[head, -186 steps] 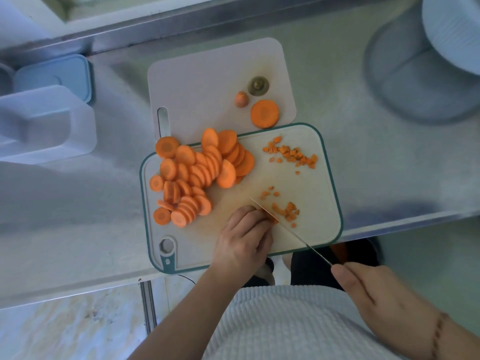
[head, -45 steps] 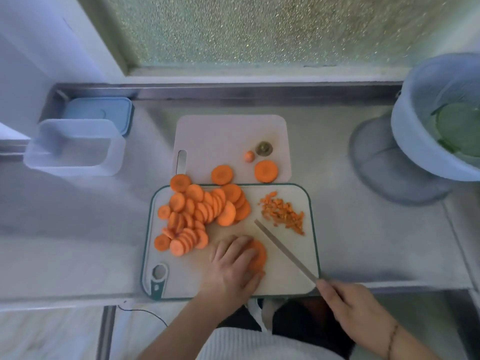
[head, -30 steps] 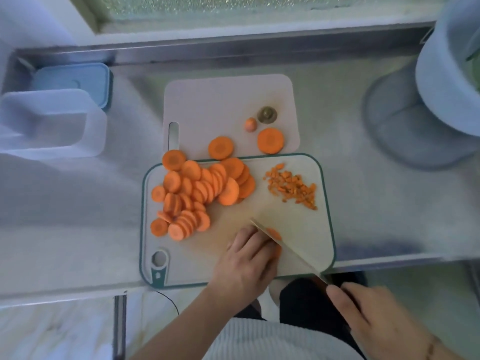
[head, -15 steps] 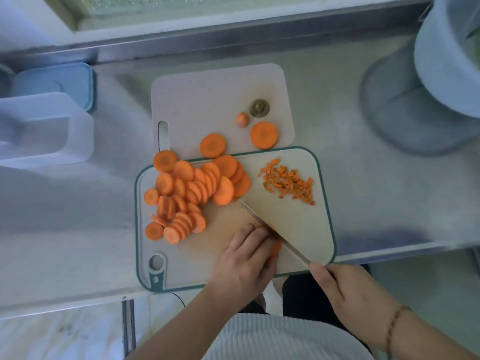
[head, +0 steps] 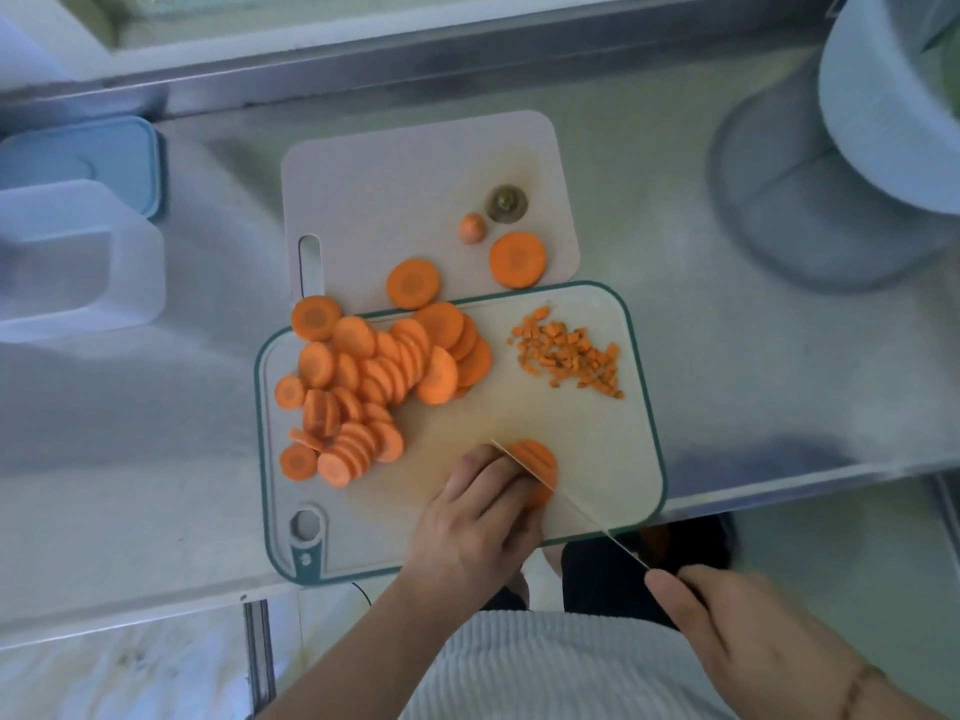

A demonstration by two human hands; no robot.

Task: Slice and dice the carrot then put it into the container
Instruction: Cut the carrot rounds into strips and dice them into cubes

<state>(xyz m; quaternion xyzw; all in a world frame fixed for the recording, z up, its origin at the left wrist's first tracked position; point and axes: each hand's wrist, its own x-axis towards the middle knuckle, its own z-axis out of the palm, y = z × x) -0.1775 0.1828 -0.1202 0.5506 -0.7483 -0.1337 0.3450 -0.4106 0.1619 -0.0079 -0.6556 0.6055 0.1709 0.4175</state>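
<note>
- The left hand (head: 475,517) lies on the near part of the cutting board (head: 592,459), its fingers bent down onto the left part of a carrot slice (head: 535,462), pinning it flat
- The right hand (head: 727,623) is off the near edge of the bench (head: 779,387), curled round the handle of a knife (head: 571,504); the handle itself is hidden in the fist
- The thin blade runs slantwise from the right hand up and left across the board, its tip just beyond the left hand's fingertips; it lies across the slice, which already shows parallel cuts on its right part
- The slice is straight ahead of the left hand and up-left of the right hand; the left hand is the nearer one, touching it, so I judge each next cut must fall just beside those fingertips, with little margin
- Uncut rounds are piled in a heap of slices (head: 374,387) on the board's left half, near the left hand; a small mound of diced carrot (head: 569,356) sits at the far right corner, well apart from the blade
- Bare board lies to the right of the pinned slice, giving the blade room; the board's near edge overhangs the bench edge
- The container (head: 78,262) stands open at the far left of the bench, well apart from the board, with a blue lid (head: 83,163) behind it
- A second board (head: 395,189) behind holds two loose rounds and the carrot ends
</note>
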